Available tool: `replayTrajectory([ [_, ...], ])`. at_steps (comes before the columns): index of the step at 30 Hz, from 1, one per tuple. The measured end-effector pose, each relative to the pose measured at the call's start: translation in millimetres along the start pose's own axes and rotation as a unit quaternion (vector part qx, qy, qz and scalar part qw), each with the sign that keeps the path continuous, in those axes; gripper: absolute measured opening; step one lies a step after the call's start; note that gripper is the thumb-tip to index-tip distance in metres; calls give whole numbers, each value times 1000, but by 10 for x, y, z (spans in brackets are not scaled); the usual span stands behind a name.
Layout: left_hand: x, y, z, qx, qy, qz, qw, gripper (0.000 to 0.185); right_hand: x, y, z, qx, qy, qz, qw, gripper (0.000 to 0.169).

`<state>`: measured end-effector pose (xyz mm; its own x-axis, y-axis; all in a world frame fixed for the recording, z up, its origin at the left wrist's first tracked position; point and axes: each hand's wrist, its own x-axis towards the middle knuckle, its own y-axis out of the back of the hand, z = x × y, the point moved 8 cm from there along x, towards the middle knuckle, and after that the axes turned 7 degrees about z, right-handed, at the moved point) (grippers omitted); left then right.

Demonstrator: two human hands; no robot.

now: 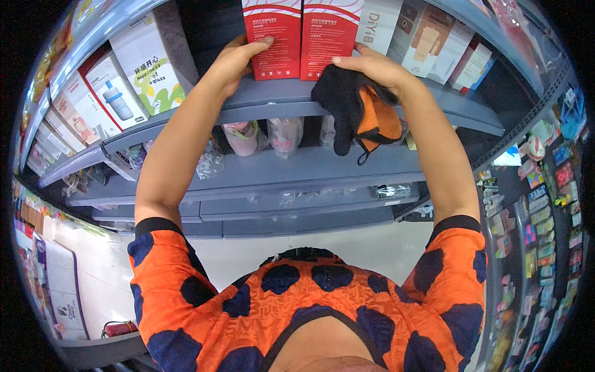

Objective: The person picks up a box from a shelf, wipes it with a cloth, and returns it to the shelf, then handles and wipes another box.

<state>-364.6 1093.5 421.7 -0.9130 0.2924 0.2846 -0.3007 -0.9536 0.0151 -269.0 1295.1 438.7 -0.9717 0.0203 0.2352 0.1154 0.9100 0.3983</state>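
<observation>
Two red vacuum cup boxes stand side by side on a grey shelf (279,95). Around the outer side of the left red box (279,49) is my left hand (239,63), its thumb on the front face and its other fingers mostly hidden. My right hand (376,65) grips the right red box (327,37) from its outer side, thumb at the front. From that same hand hangs a black and orange cloth (358,109), possibly a glove, with a small loop; it drapes over the shelf's front edge.
Left of my hands stands a white cup box (153,65) beside other cartons. A white-grey box (379,25) adjoins the red pair on the right. Wrapped cups (284,135) sit on the shelf below. Goods racks (539,232) line the right side.
</observation>
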Motion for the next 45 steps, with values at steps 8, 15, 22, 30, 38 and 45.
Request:
replayTrajectory([
  [8, -322, 1, 93, 85, -28, 24, 996, 80, -255, 188, 106, -44, 0, 21, 999, 83],
  [15, -360, -6, 9, 67, -117, 73, 988, 71, -179, 832, 248, -223, -15, 141, 964, 84],
  [22, -403, -33, 13, 63, -107, 74, 989, 62, 248, 1044, 298, -439, -64, 216, 870, 98],
  [30, -428, 29, -8, 73, -127, 79, 986, 55, 165, 922, 84, -382, -172, 315, 852, 121],
  [38, -482, 58, 11, 70, -105, 83, 989, 61, 119, 1025, 208, -360, -179, 355, 844, 118],
  [45, -463, 76, -29, 51, -108, 84, 989, 62, -110, 1062, 60, -293, -166, 360, 870, 93],
])
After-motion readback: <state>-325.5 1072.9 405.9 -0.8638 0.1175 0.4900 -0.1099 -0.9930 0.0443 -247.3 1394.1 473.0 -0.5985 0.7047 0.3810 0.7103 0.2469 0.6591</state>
